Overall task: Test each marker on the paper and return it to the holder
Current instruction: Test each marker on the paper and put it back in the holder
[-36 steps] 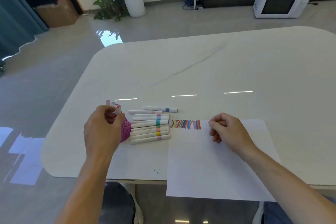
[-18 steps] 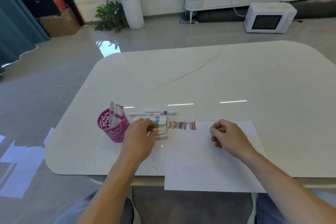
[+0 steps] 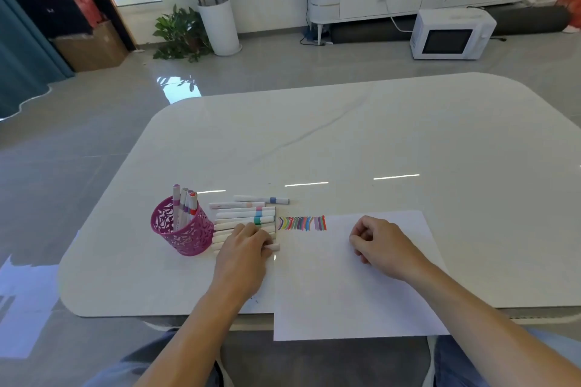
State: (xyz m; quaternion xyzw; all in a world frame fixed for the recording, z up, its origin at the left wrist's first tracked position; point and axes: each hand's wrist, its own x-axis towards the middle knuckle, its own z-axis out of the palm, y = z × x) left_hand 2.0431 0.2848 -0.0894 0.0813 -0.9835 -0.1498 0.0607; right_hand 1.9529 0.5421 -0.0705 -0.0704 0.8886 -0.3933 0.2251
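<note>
Head-worn view, downward over table [image 3: 345, 141]

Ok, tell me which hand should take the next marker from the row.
Left. The left hand rests on the near end of the row of markers, right beside the pink holder. The right hand lies curled on the paper, past the colour strokes, farther from both.

1. Magenta openwork holder cup [image 3: 182, 231], at 9 o'clock of the marker row: a lacy, leaf-like cut-out pattern all round.
2. White-barrelled markers lying in a row [image 3: 245, 214]: bands of pink, light blue and green.
3. White upright markers [image 3: 185, 203] in the cup: purple and red ends.
4. White sheet of paper [image 3: 345, 292]: a row of short strokes [image 3: 301, 223] at its 11 o'clock corner, in purple, yellow, green, blue, grey and red.
5. Glossy off-white tabletop [image 3: 345, 135]: thin grey veins.
</note>
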